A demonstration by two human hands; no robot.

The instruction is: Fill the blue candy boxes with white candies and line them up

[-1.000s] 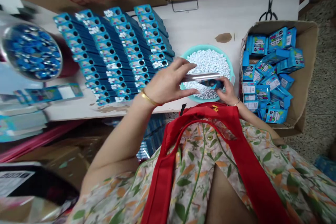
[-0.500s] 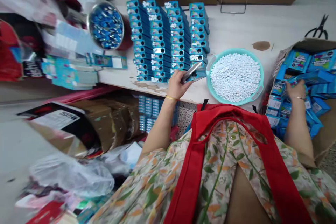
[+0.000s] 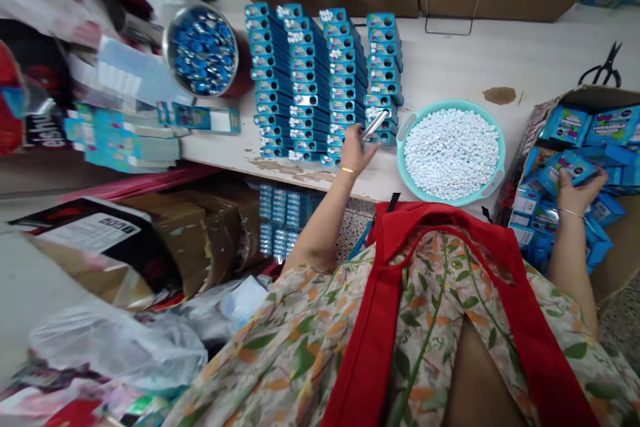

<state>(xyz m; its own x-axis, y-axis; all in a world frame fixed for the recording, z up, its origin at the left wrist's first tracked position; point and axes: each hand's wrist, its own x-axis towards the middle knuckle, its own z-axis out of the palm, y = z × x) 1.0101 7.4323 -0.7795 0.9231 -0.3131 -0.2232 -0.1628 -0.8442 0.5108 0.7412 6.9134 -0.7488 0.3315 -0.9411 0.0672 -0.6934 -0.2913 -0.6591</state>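
Note:
My left hand [image 3: 354, 152] is closed around a narrow, shiny metal scoop [image 3: 376, 125], held over the front of the right-hand row of small blue boxes [image 3: 384, 73]. Several such rows of boxes with round holes stand on the table, and white pellets show at some of the holes. Beside that hand sits a turquoise basin [image 3: 401, 163] full of white pellets [image 3: 453, 153]. On the far right, my right hand [image 3: 575, 195] grips a blue printed box [image 3: 566, 168] between thumb and fingers. It is above a cardboard carton [image 3: 613, 95] filled with similar blue boxes.
A round tin [image 3: 167, 47] of blue and silver pieces stands to the left, near flattened turquoise cartons [image 3: 133, 143]. Black scissors [image 3: 604, 70] and a wire stand [image 3: 451, 32] lie toward the back. Large brown cartons [image 3: 320, 3] line the rear edge.
My right hand has raised a blue box from among the others in the carton. My left hand, with the metal scoop, has shifted slightly right.

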